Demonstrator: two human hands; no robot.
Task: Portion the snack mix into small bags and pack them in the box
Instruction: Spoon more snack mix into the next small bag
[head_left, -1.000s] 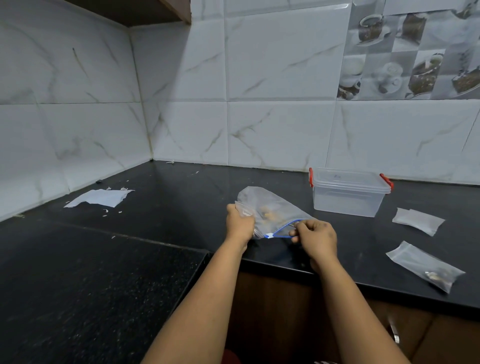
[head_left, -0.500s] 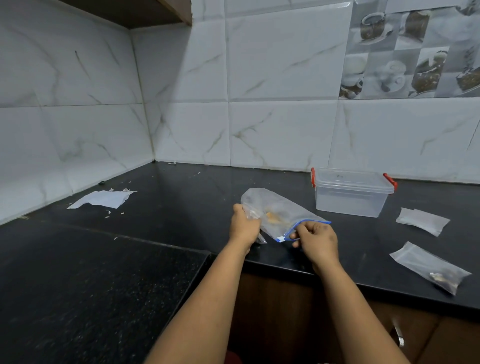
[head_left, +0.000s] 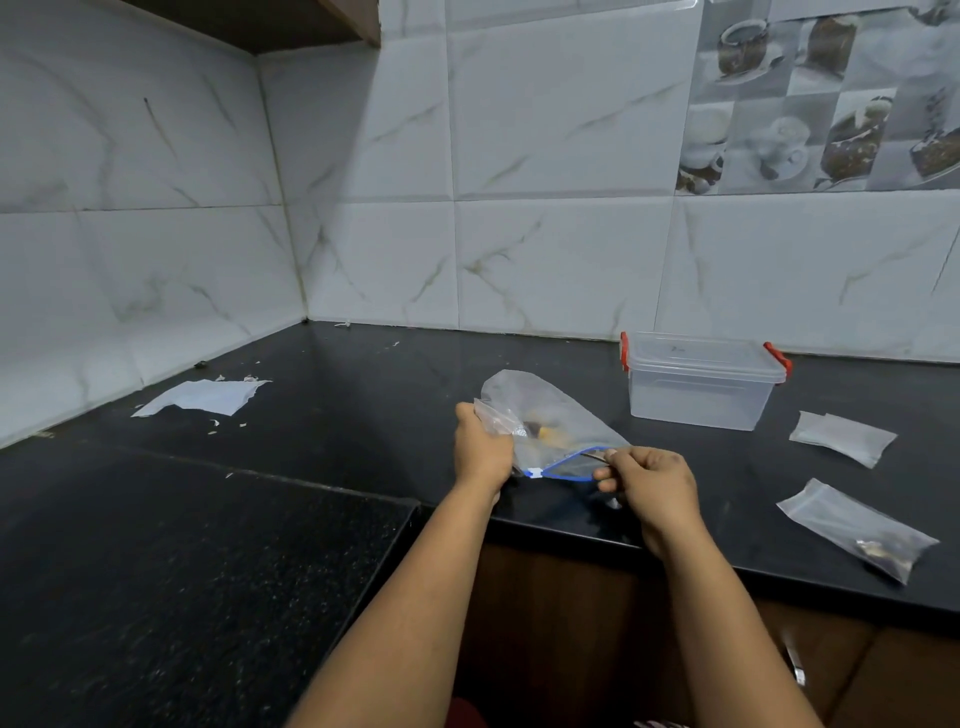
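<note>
Left hand (head_left: 483, 449) grips a small bag (head_left: 496, 422) beside the limp, slippery zip bag (head_left: 550, 431); right hand (head_left: 649, 480) pinches a spoon (head_left: 597, 457) at its blue-edged mouth, probably the firmest hold.

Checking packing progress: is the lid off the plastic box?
No, the lid sits on the plastic box, with its red clips at both ends.

Over the black stone counter (head_left: 322, 415), both hands grip a clear blue-zippered plastic bag (head_left: 550, 415) (left hand (head_left: 480, 441) also pinching a small clear bag (head_left: 496, 418); right hand (head_left: 649, 480) at its mouth).
</note>
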